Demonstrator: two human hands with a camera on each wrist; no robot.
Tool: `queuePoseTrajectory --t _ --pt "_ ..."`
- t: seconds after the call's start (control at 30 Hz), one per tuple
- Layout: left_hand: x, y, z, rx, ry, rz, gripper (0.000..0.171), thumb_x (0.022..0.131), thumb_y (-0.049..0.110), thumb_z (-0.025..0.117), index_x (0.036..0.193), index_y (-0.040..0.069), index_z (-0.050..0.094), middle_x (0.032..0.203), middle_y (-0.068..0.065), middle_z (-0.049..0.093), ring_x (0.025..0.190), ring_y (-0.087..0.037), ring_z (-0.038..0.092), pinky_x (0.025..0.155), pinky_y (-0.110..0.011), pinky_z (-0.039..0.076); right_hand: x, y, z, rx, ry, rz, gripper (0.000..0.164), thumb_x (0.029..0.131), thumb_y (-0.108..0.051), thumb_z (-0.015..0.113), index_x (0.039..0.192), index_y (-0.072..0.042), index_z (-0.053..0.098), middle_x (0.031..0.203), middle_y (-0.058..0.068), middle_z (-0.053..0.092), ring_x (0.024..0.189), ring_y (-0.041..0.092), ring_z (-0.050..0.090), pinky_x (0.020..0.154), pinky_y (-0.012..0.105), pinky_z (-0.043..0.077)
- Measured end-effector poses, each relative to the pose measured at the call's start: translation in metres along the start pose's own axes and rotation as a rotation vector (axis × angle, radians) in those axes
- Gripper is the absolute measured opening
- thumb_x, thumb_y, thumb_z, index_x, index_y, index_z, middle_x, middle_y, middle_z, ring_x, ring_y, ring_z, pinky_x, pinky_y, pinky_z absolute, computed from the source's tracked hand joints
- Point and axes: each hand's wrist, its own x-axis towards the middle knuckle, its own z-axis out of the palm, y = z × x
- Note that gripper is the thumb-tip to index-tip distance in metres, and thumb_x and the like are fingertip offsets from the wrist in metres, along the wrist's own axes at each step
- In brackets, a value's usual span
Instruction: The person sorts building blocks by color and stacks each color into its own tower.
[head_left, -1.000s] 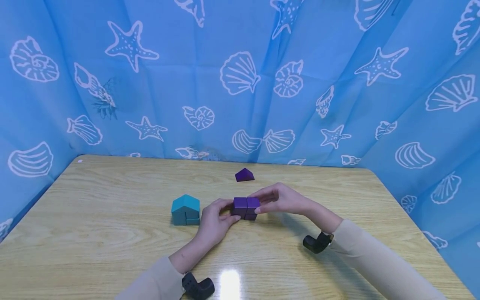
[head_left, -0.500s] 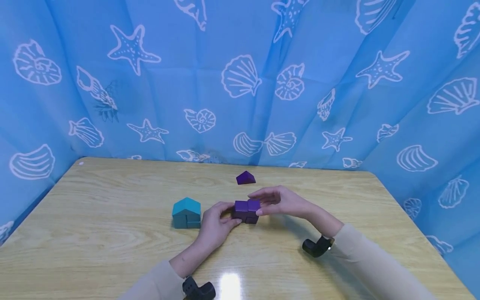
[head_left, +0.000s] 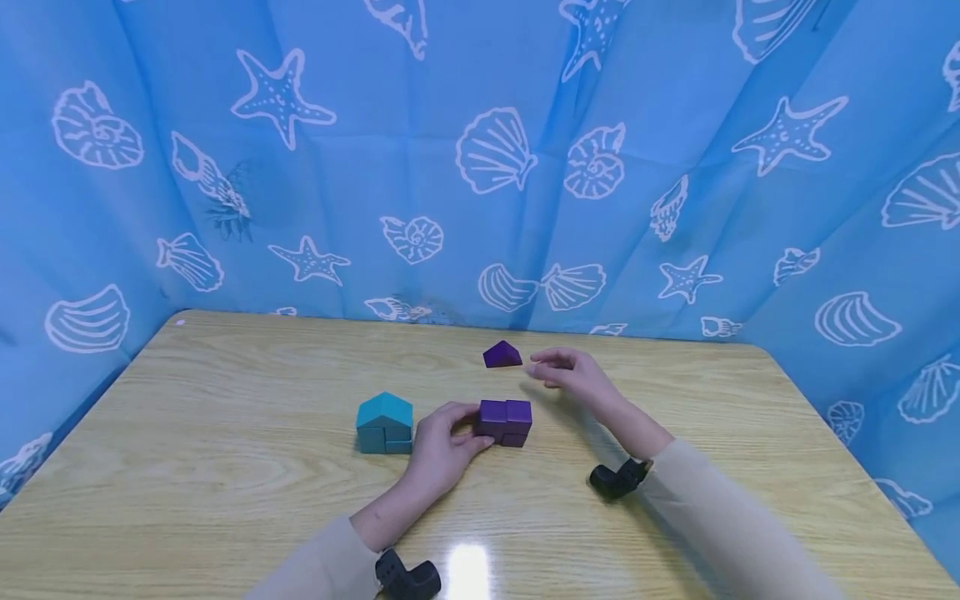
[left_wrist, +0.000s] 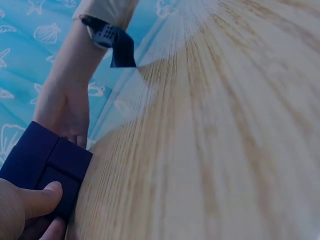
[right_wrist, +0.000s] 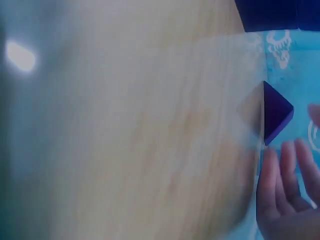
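On the table, several purple blocks [head_left: 506, 422] stand pressed together as one box shape. My left hand [head_left: 441, 446] grips this group at its left side, thumb on the front and fingers behind; the left wrist view shows the thumb [left_wrist: 47, 199] against the front face. Farther back lies a purple triangular block [head_left: 502, 355]. Just to the right of that triangle is my right hand [head_left: 573, 377], fingers loosely extended and holding nothing. In the right wrist view its fingers [right_wrist: 287, 175] are close to the triangular block [right_wrist: 276, 114], with a small gap between them.
Left of my left hand stands a teal block house [head_left: 385, 423] with a peaked roof. A blue curtain [head_left: 337, 167] with white sea shells and starfish hangs behind the wooden table [head_left: 225, 467]. Each wrist wears a black camera [head_left: 617, 481].
My right hand has let go of the purple block group and moved back, up beside the triangular block. My left hand still grips the group. The head view has shifted slightly.
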Motion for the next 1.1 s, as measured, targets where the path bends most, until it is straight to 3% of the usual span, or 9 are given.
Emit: queuePoseTrajectory --t 0.13,0.43,0.83,0.97,1.1 --pt "0.0 0.0 -0.001 -0.008 -0.004 -0.012 0.039 0.081 0.0 0.074 0.119 -0.002 0.064 0.116 -0.016 0.064 0.113 -0.032 0.06 0.082 -0.025 0.057 0.01 0.001 0.001 -0.004 0.024 0.021 0.05 0.091 -0.02 0.065 0.135 0.001 0.051 0.133 0.021 0.056 0.118 0.031 0.055 0.102 0.041 0.047" --pt "-0.001 -0.002 0.0 -0.002 0.002 -0.025 0.04 0.081 0.001 0.074 0.119 -0.001 0.064 0.117 -0.015 0.064 0.114 -0.031 0.06 0.082 -0.024 0.057 0.025 -0.001 0.004 0.026 -0.026 0.021 0.059 0.087 -0.018 0.069 0.139 0.0 0.046 0.138 0.022 0.05 0.129 0.035 0.046 0.114 0.047 0.031" --pt "0.0 -0.002 -0.001 -0.018 -0.004 -0.017 0.04 0.081 0.0 0.073 0.12 -0.003 0.063 0.118 -0.017 0.063 0.114 -0.032 0.059 0.082 -0.025 0.057 0.043 -0.001 0.007 0.019 -0.091 -0.006 0.066 0.081 -0.013 0.074 0.141 -0.006 0.047 0.144 0.016 0.047 0.136 0.033 0.038 0.118 0.047 0.024" --pt "0.0 -0.002 -0.001 -0.014 -0.005 -0.015 0.04 0.081 0.0 0.073 0.12 -0.003 0.063 0.118 -0.017 0.063 0.114 -0.032 0.06 0.082 -0.025 0.057 0.048 -0.003 0.007 0.018 -0.112 0.011 0.064 0.08 -0.01 0.074 0.139 -0.008 0.05 0.144 0.016 0.047 0.136 0.034 0.038 0.115 0.049 0.028" --pt "0.001 -0.001 0.0 -0.004 -0.006 -0.003 0.04 0.082 0.001 0.073 0.12 -0.002 0.063 0.117 -0.016 0.064 0.114 -0.032 0.06 0.082 -0.025 0.057 0.049 -0.004 0.009 -0.014 -0.113 0.008 0.064 0.079 -0.009 0.075 0.138 -0.008 0.051 0.14 0.018 0.05 0.13 0.033 0.043 0.102 0.04 0.041"
